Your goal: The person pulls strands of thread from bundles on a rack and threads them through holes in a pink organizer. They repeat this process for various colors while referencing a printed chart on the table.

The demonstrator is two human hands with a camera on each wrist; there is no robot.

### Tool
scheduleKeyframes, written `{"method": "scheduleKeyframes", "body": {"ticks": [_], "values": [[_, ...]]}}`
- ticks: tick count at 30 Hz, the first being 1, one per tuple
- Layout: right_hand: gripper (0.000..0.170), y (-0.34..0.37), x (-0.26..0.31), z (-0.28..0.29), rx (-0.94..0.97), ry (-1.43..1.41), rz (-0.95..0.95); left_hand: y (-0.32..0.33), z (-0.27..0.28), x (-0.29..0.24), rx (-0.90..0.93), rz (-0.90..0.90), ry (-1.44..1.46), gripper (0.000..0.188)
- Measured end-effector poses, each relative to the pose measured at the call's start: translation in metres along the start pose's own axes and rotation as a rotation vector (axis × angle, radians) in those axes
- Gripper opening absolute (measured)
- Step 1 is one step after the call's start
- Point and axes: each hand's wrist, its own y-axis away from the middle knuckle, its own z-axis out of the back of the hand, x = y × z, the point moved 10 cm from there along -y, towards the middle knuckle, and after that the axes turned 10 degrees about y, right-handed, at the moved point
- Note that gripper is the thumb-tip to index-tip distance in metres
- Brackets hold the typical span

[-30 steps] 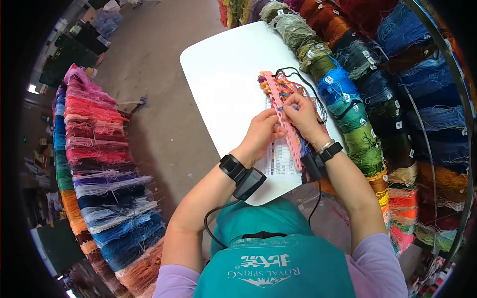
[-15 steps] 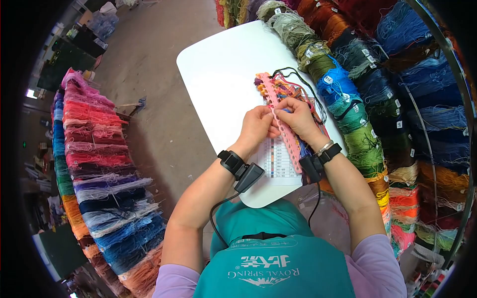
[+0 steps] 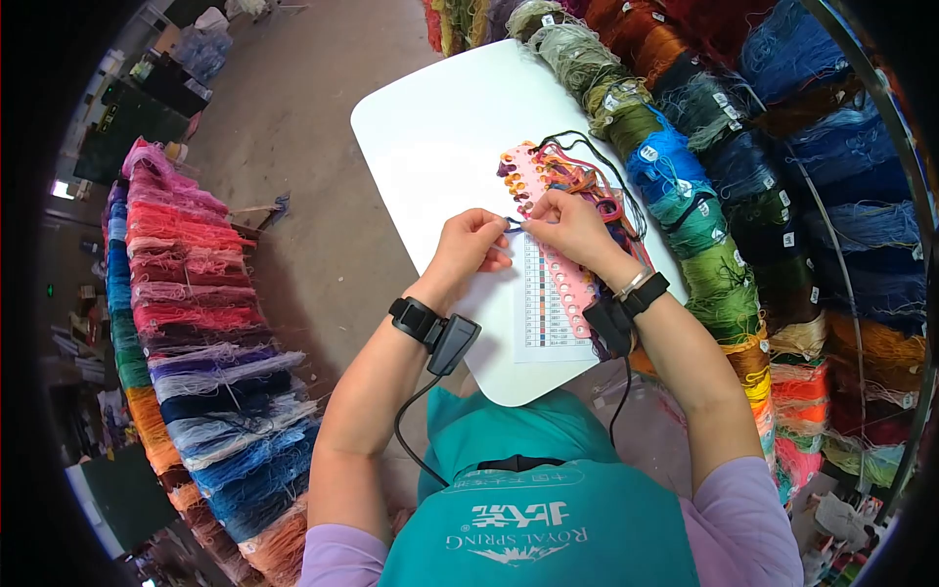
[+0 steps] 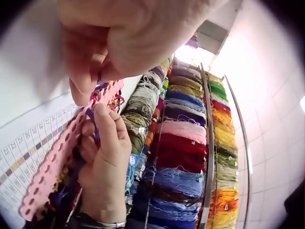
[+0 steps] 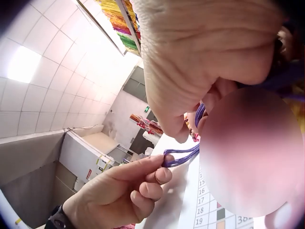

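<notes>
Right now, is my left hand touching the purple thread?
Touching. The right wrist view shows your left hand pinching the looped end of the purple thread between thumb and fingers.

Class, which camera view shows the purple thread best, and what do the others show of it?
The right wrist view: the purple thread looks largest there, its loop clearly spread, the end pinched in the left hand. The head view shows only a tiny dark strand; the left wrist view shows short pieces, partly covered.
</notes>
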Motion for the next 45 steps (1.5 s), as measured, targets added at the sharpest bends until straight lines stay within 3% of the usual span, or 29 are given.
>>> {"method": "scheduleKeyframes", "body": {"ticks": [3,6,8,15,17,21,24,25,28,29,32,35,38,43,45], "values": [[0.032,0.003,0.009,0.006,-0.095,0.087,0.077,0.001,-0.013,0.004,0.111,0.033,0.068,0.015],[0.033,0.0,-0.001,-0.002,-0.03,0.102,-0.008,0.005,-0.032,0.008,0.285,0.07,0.178,0.02],[0.034,-0.001,-0.009,-0.006,0.05,-0.061,-0.102,0.006,-0.042,0.01,0.345,0.117,0.269,0.023],[0.029,0.003,-0.003,-0.002,0.116,-0.446,-0.054,-0.021,-0.047,0.003,0.137,-0.168,-0.147,0.02],[0.027,0.003,-0.006,-0.003,0.116,-0.576,-0.041,-0.02,-0.053,-0.011,0.096,-0.32,-0.409,0.018],[0.023,0.005,-0.005,0.0,0.077,-0.487,-0.047,-0.027,-0.054,-0.021,0.052,-0.48,-0.664,0.012],[0.02,0.0,-0.013,-0.007,0.083,-0.533,-0.057,-0.031,-0.05,0.003,0.274,-0.141,-0.039,0.007],[0.019,-0.002,-0.013,-0.007,0.094,-0.489,-0.053,-0.025,-0.048,0.011,0.309,0.048,0.213,0.005],[0.018,-0.003,-0.01,-0.011,0.118,-0.394,-0.032,-0.005,-0.049,0.023,0.51,0.271,0.703,0.005],[0.018,-0.003,-0.006,-0.016,0.12,-0.387,-0.018,0.0,-0.045,0.029,0.493,0.277,0.674,0.005],[0.018,-0.003,-0.003,-0.021,0.117,-0.31,0.001,0.005,-0.042,0.026,0.456,0.214,0.535,0.007],[0.019,-0.005,-0.001,-0.02,0.113,-0.276,0.004,0.01,-0.05,0.017,0.46,0.248,0.614,0.01],[0.022,-0.005,0.0,-0.015,0.113,-0.177,-0.012,0.016,-0.04,0.002,0.624,0.162,0.882,0.013],[0.029,0.0,0.007,0.0,0.058,-0.041,-0.011,0.062,0.045,-0.065,0.771,-0.299,1.057,0.016],[0.032,-0.001,0.006,0.0,0.048,0.028,-0.035,0.071,0.097,-0.075,0.623,-0.446,1.136,0.021]]}}
